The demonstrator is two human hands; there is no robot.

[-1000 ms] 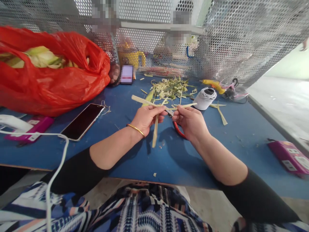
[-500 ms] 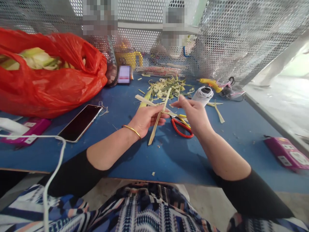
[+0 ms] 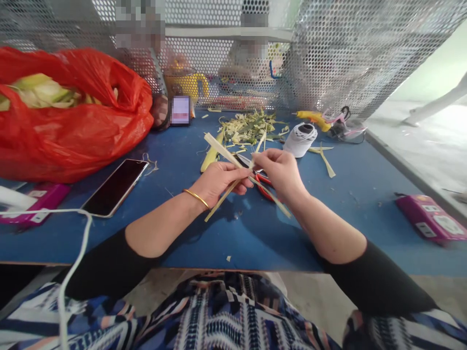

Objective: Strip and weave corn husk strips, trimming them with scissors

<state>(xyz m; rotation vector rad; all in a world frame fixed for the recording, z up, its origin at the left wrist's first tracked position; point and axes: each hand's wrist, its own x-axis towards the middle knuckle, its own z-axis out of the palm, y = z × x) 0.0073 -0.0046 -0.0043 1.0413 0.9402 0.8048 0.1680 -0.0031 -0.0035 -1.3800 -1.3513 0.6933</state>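
Observation:
Pale, dry husk strips (image 3: 223,149) cross each other between my two hands above the table. My left hand (image 3: 222,180) pinches them where they cross, with ends sticking out to the upper left, lower left and lower right. At the crossing, the fingers of my right hand (image 3: 279,167) are closed close to the strip pointing up; what lies between those fingertips is partly hidden. Beneath my hands lie scissors with red handles (image 3: 265,188), partly covered. A yellow-green husk piece (image 3: 210,158) rests just behind my left hand.
Husk scraps (image 3: 250,127) are heaped at the back, beside a cone of white thread (image 3: 301,140). A yellow glue gun (image 3: 315,119) lies far right. Left are a phone (image 3: 116,187) and a red plastic bag (image 3: 120,126) of husks. A purple power strip (image 3: 432,216) sits at right.
My right hand has come in to the crossing and its fingers have closed there. The strips have turned, and one end now points to the lower right. The view has shifted slightly.

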